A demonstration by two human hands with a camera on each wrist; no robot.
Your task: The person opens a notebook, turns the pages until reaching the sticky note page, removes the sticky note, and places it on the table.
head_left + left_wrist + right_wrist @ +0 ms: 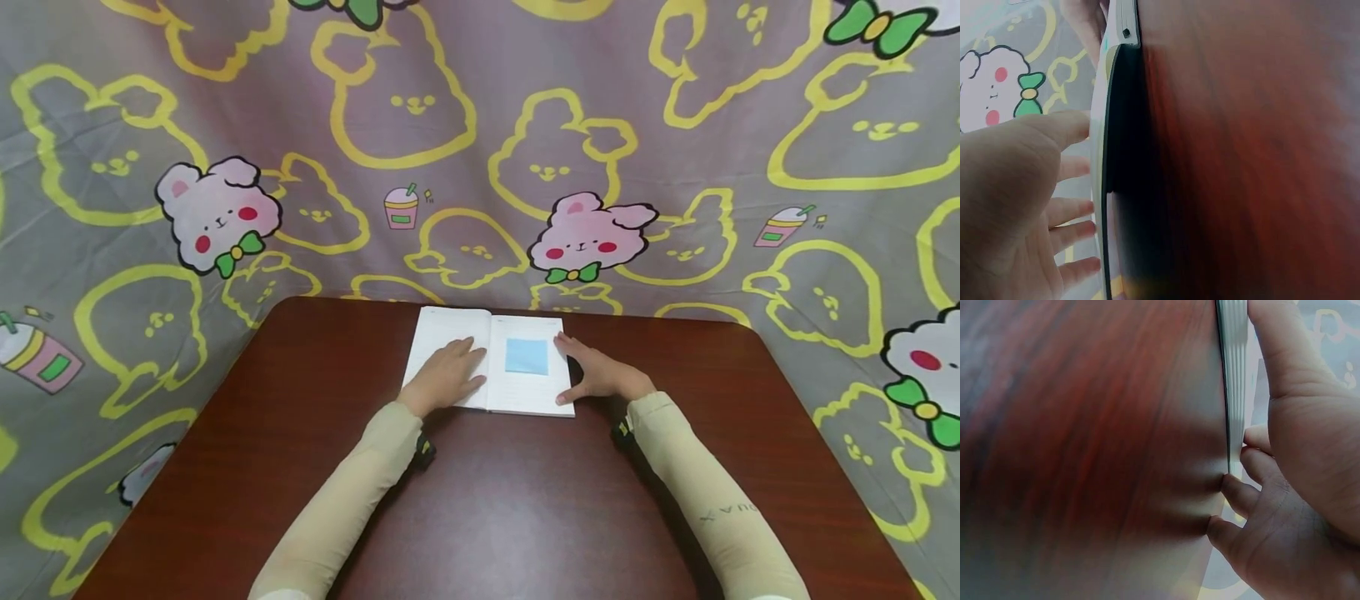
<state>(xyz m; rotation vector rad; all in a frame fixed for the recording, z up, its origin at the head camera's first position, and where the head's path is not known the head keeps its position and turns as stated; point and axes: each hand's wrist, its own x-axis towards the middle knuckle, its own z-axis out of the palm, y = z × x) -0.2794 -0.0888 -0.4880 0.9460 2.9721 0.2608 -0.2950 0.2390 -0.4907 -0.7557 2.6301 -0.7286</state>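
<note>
An open notebook [525, 395] with white pages lies near the far edge of the table. On its right page sits a square light-blue sticky note [527, 357]. My left hand [444, 377] rests on the left page with its fingers spread toward the centre fold. In the left wrist view, the fingertips [1088, 210] meet the page from above. At the notebook's right side, my right hand [600, 372] has its thumb on the near corner and its fingers on the far part of the edge. The right wrist view shows the stacked pages [1235, 375] edge-on beside the thumb.
The dark reddish-brown table [487, 508] extends on both sides of the notebook and toward me. A patterned cloth [465, 192] with cartoon figures hangs behind the table and along its sides. Both forearms wear beige sleeves [337, 500], with small dark devices [425, 451] under the wrists.
</note>
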